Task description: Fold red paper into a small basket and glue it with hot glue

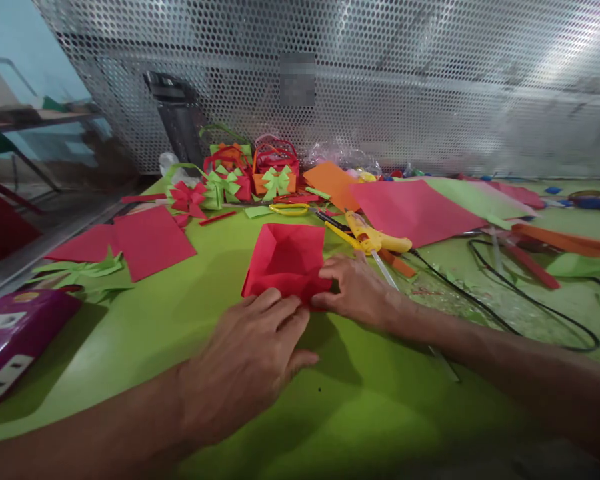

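A small open-topped red paper box [294, 250] sits on the green table in front of me, its near side folded low. My left hand [265, 350] reaches to the box's near edge, fingers stretched against it and thumb held apart. At the near right corner, my right hand [353, 287] pinches the red paper between thumb and fingers. Just beyond the right hand lies a yellow glue gun [375, 233] with a clear glue stick in it. Yellow-handled scissors [290, 209] lie behind the box.
Finished small paper baskets with bows [276, 180] stand at the back beside a dark bottle [177, 123]. Red sheets [153, 241] and a purple power strip [23, 340] lie left. Larger coloured sheets [415, 210], a black cord [485, 320] and scraps cover the right.
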Available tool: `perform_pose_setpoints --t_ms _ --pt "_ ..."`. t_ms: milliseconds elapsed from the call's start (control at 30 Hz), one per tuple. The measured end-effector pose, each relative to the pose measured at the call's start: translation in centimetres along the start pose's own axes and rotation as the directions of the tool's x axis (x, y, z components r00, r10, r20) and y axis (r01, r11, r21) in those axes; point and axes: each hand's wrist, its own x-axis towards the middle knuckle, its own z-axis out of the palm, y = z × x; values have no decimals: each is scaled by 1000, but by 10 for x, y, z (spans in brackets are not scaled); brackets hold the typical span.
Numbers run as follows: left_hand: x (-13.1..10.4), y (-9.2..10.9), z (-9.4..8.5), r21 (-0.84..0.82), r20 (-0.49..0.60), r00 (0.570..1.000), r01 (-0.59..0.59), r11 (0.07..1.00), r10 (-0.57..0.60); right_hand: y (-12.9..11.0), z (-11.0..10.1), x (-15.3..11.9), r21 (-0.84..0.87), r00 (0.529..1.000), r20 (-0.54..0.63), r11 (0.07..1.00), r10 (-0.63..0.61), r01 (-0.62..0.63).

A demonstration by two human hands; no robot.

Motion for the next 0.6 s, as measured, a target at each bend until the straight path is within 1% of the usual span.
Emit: perform_pose_setpoints --t_ms 67,133,267,333,433,467,500,533,600 --pt "-1 2 8 -22 74 996 57 998 -55 0 -1 0 21 1000 -1 1000 1 -1" --pt "-3 2 14 -47 105 991 93 995 -87 0 -3 -1 37 1000 1 999 13 -13" --pt "-5 2 19 -82 105 987 127 989 -118 -2 -5 -1 34 1000 3 999 6 -6" --pt "-5 3 19 -96 102 987 131 987 -122 -3 -5 0 21 1000 8 1000 1 -2" --pt "-4 4 17 -113 130 984 140 984 -125 -1 -6 -1 2 999 20 999 33 -33" --pt "-3 4 16 -117 147 981 146 982 -128 0 -7 -2 -11 999 -3 999 38 -39" --pt "-3 4 16 -120 162 978 151 981 -130 1 -8 -4 -36 998 -51 999 26 -28" --pt "-3 4 15 -122 174 976 157 980 -134 2 -10 -7 -77 993 -115 997 -12 3" --pt "-3 4 15 -122 174 974 167 979 -144 3 -14 -12 -194 961 -224 974 -161 118"
